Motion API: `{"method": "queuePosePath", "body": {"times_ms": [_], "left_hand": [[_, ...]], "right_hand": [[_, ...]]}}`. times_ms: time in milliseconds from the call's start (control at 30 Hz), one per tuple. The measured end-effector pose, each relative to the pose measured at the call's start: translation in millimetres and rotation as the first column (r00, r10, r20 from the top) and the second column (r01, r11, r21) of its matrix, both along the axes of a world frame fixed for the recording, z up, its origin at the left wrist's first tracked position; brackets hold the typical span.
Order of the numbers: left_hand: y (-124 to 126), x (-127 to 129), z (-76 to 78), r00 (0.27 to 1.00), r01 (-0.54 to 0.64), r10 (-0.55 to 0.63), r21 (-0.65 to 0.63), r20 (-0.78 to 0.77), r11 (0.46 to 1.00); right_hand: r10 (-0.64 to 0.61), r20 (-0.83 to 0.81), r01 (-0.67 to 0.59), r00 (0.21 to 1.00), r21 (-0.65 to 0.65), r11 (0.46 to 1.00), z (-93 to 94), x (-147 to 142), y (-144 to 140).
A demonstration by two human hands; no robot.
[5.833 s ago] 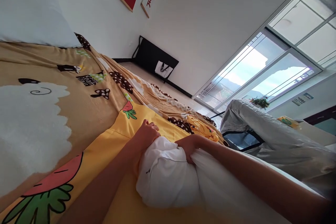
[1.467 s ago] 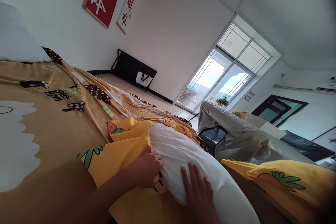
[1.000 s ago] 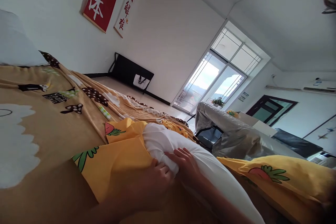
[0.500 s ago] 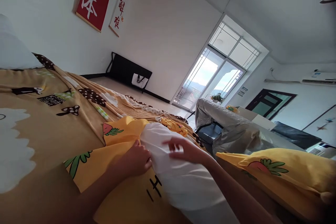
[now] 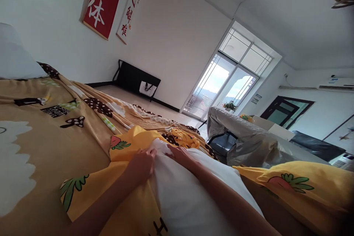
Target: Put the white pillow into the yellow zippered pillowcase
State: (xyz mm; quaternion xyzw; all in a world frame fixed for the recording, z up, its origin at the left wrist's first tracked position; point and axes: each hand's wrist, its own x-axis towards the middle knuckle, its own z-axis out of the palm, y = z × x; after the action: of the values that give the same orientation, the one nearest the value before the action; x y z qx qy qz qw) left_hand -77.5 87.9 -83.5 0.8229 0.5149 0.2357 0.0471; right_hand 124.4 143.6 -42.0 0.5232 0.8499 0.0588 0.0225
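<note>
A white pillow point(image 5: 188, 195) lies on the bed, its far end partly inside a yellow pillowcase point(image 5: 124, 188) printed with carrots. My left hand point(image 5: 141, 164) grips the pillowcase's open edge beside the pillow's far end. My right hand point(image 5: 181, 155) presses on the pillow's far corner, fingers bent into the fabric. Both forearms reach in from the bottom edge.
A tan blanket point(image 5: 55, 118) with cartoon prints covers the bed. A second yellow pillow point(image 5: 298, 188) lies at right, a white pillow point(image 5: 16, 59) at far left. Beyond the bed are a silver-covered object point(image 5: 246, 140), a black folded table point(image 5: 135, 77) and a glass door point(image 5: 221, 88).
My right hand has dropped from hovering over the pillow onto its far corner. The pillowcase edge has been drawn further up around the pillow's end. My left hand stays on the case.
</note>
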Motion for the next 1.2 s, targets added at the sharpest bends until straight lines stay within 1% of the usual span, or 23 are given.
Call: {"method": "queuePosePath", "body": {"times_ms": [100, 200, 267, 333, 467, 533, 600, 667, 733, 800, 867, 933, 1033, 1133, 1200], "left_hand": [[11, -1, -5.9, 0.994, -0.103, 0.105, 0.163, -0.005, 0.981], [13, -6, -2.4, 0.974, -0.223, 0.227, 0.298, 0.022, 0.928], [12, -12, 3.7, 0.951, -0.307, 0.303, 0.353, 0.066, 0.884], [10, -19, 10.0, 0.936, -0.349, 0.335, 0.357, 0.103, 0.866], [9, -27, 16.3, 0.947, -0.316, 0.281, 0.304, 0.154, 0.899], [8, -27, 16.6, 0.953, -0.291, 0.249, 0.307, 0.171, 0.906], [6, -26, 16.2, 0.958, -0.282, 0.245, 0.328, 0.151, 0.902], [5, -26, 15.5, 0.955, -0.297, 0.279, 0.363, 0.103, 0.883], [5, -26, 14.8, 0.942, -0.328, 0.329, 0.414, 0.071, 0.849], [5, -27, 14.6, 0.929, -0.352, 0.365, 0.467, 0.068, 0.811], [4, -26, 15.7, 0.927, -0.355, 0.366, 0.506, 0.081, 0.786], [1, -23, 17.9, 0.943, -0.315, 0.321, 0.530, 0.083, 0.787], [-5, -16, 21.7, 0.966, -0.245, 0.250, 0.525, 0.063, 0.815], [-9, -9, 24.2, 0.970, -0.234, 0.240, 0.457, 0.045, 0.858], [-10, -5, 26.3, 0.975, -0.216, 0.221, 0.381, 0.031, 0.899]], "right_hand": [[0.034, 0.136, -0.038, 0.990, 0.022, 0.999, 10.7, -12, -29], [0.090, 0.241, -0.102, 0.966, 0.037, 0.994, 18.6, -25, -53], [0.134, 0.266, -0.150, 0.955, 0.042, 0.988, 20.8, -30, -65], [0.175, 0.282, -0.197, 0.943, 0.054, 0.979, 21.4, -32, -74], [0.228, 0.305, -0.265, 0.925, 0.084, 0.961, 21.6, -34, -85], [0.242, 0.317, -0.286, 0.917, 0.100, 0.953, 22.0, -35, -89], [0.256, 0.330, -0.308, 0.908, 0.115, 0.944, 22.4, -37, -92], [0.272, 0.345, -0.332, 0.898, 0.127, 0.935, 22.9, -39, -94], [0.291, 0.361, -0.359, 0.886, 0.136, 0.923, 23.4, -41, -96], [0.307, 0.377, -0.382, 0.874, 0.142, 0.913, 24.1, -42, -98], [0.313, 0.384, -0.392, 0.869, 0.148, 0.908, 24.3, -44, -99], [0.324, 0.380, -0.401, 0.866, 0.143, 0.905, 23.4, -46, -101], [0.358, 0.371, -0.428, 0.857, 0.126, 0.895, 19.4, -51, -105], [0.394, 0.364, -0.464, 0.844, 0.129, 0.876, 13.5, -57, -110], [0.412, 0.348, -0.478, 0.842, 0.129, 0.869, 9.7, -61, -111]]}}
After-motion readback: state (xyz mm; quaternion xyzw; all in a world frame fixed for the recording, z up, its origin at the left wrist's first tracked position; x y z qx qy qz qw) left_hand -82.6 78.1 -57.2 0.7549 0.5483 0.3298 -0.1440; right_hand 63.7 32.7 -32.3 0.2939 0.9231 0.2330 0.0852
